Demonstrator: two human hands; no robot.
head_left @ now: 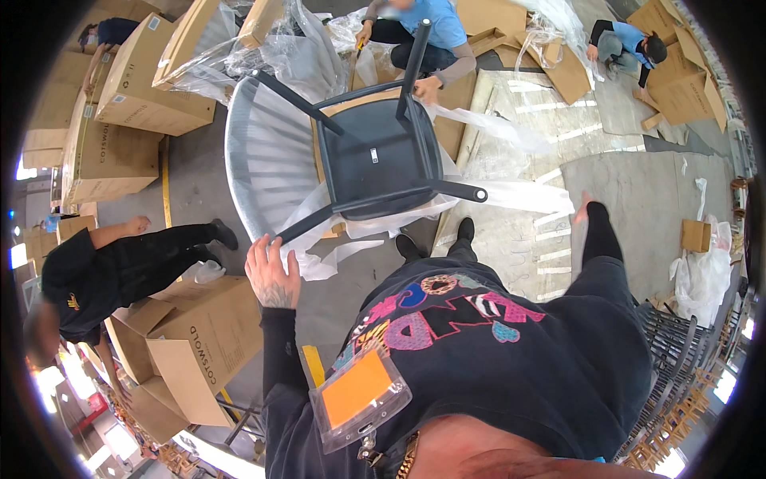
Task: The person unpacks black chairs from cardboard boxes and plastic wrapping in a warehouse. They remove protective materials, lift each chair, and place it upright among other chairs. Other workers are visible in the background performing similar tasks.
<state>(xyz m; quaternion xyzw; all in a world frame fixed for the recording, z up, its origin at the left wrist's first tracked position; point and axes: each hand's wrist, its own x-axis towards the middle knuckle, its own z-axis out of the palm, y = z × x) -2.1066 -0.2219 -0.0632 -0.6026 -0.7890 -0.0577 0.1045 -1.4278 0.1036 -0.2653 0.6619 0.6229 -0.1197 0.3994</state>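
A black chair (379, 152) lies upside down with its legs pointing up, on white wrapping and cardboard. My left hand (273, 273) is at the end of its near left leg, fingers closed about the tip. Out to the right, my right hand (587, 207) grips the end of a long white wrapping strip (519, 194), which stretches back toward the chair. Across from me, a person in a blue shirt (431, 22) has one hand (428, 89) by the chair's far right leg and a small yellow-handled tool (364, 46) in the other.
Beside the chair on the left stands a ribbed piece in clear film (267, 152). Large cardboard boxes (112, 152) are stacked farther left. A person in black (104, 271) leans by an open box (199, 351). Flattened cardboard (646, 215) covers the floor at right, near stacked chairs (670, 351).
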